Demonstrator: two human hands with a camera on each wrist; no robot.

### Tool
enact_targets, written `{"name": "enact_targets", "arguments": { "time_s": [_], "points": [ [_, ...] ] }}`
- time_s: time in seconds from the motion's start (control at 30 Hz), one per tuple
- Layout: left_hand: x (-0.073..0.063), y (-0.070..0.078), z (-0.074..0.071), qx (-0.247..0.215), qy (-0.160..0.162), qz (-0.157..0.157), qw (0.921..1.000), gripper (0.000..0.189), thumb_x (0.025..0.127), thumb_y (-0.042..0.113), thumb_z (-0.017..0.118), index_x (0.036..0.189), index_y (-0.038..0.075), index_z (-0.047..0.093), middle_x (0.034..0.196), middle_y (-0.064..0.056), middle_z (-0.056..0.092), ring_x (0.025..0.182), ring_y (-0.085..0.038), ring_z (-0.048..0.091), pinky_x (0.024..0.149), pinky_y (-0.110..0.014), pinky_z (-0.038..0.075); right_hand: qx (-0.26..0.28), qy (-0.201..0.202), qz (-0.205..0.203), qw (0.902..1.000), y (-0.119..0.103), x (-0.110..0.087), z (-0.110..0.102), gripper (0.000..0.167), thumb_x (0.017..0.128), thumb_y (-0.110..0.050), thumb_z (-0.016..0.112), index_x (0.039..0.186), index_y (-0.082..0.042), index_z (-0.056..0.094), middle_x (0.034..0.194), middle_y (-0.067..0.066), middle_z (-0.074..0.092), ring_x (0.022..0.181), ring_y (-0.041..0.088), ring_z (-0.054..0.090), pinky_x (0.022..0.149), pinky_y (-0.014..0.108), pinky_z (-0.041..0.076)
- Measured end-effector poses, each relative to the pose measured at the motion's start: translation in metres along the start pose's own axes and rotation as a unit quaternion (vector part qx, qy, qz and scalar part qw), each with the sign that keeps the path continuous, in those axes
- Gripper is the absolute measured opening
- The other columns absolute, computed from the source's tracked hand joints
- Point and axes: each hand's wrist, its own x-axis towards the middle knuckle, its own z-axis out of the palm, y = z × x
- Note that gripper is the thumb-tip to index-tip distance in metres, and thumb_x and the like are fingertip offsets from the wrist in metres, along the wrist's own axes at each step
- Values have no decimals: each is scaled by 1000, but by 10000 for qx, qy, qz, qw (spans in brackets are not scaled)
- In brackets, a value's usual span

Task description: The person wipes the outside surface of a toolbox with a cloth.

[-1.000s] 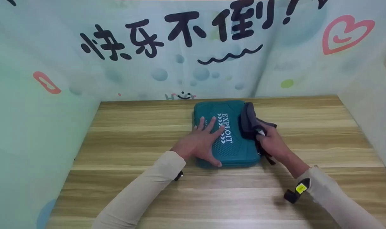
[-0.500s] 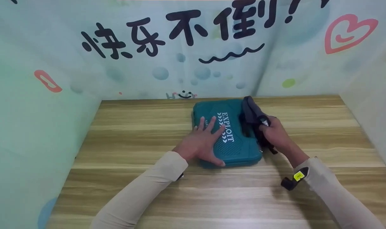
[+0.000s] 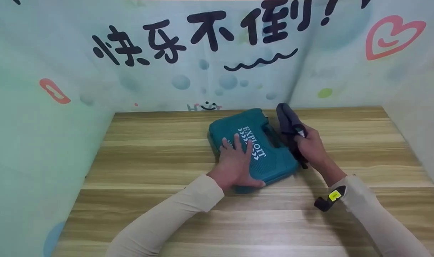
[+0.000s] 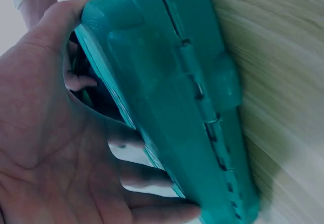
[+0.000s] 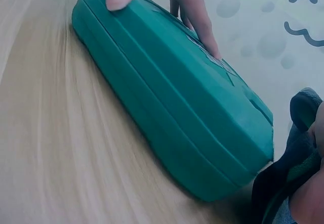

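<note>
A teal hard plastic tool case, lettered "EXPLOIT", lies flat and turned at an angle on the table, its handle cutout facing right. My left hand rests on its lid with fingers spread, the thumb over the near edge. The left wrist view shows the hinged side of the case beside my palm. Just right of the handle, my right hand grips a dark grey cloth, bunched, with a black-and-white bit showing at the thumb. In the right wrist view that cloth is partly cut off.
A wood-grain table runs back to a printed backdrop with large black characters. A pale wall panel bounds the right side. A black strap with a yellow label is on the right wrist.
The case has turned counter-clockwise under my left hand, which moved slightly right and nearer. My right hand has drawn the cloth off the lid, up and to the right.
</note>
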Motion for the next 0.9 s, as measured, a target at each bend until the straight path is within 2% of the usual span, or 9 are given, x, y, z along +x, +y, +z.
{"name": "enact_targets", "arguments": {
  "time_s": [0.23, 0.33, 0.47, 0.63, 0.77, 0.9],
  "points": [
    [6, 16, -2, 401, 8, -648, 9971, 136, 70, 100, 37, 163, 3, 13, 158, -35, 23, 131, -61, 39, 103, -59, 42, -346, 179, -17, 9992, 1, 5, 0, 24, 85, 15, 49, 106, 14, 61, 99, 22, 57, 86, 24, 52, 73, 27, 43],
    [9, 22, -5, 499, -17, -930, 9944, 138, 70, 100, 35, 161, -1, 15, 155, -38, 27, 132, -59, 40, 101, -60, 43, -443, 220, 10, 9988, -2, 6, 0, 21, 85, 15, 49, 103, 15, 60, 98, 24, 55, 84, 24, 51, 72, 27, 42],
    [14, 31, -8, 561, -32, -1284, 9901, 137, 71, 100, 33, 160, -4, 18, 153, -39, 30, 135, -56, 38, 98, -63, 44, -475, 140, 14, 9988, -18, 1, 3, 21, 86, 16, 47, 102, 17, 59, 98, 24, 55, 84, 26, 50, 73, 27, 41],
    [20, 41, -10, 562, 80, -1654, 9846, 134, 72, 100, 31, 158, -3, 26, 149, -40, 34, 132, -57, 42, 95, -63, 46, -501, 28, -50, 9987, -40, -7, 8, 20, 85, 16, 47, 100, 16, 59, 95, 20, 55, 82, 25, 51, 72, 27, 41],
    [22, 41, -13, 496, 76, -1698, 9842, 135, 71, 101, 31, 158, -3, 28, 148, -40, 36, 130, -55, 45, 95, -62, 47, -486, -29, -73, 9988, -42, -7, 8, 29, 85, 16, 46, 110, 17, 62, 96, 19, 56, 81, 22, 50, 70, 27, 40],
    [14, 29, -18, 391, -165, -1363, 9898, 135, 70, 101, 35, 160, 0, 23, 151, -37, 34, 130, -51, 48, 97, -59, 47, -447, -75, -26, 9990, -42, -7, 8, 34, 85, 17, 46, 116, 17, 62, 96, 18, 54, 78, 22, 48, 68, 27, 39]
  ]
}}
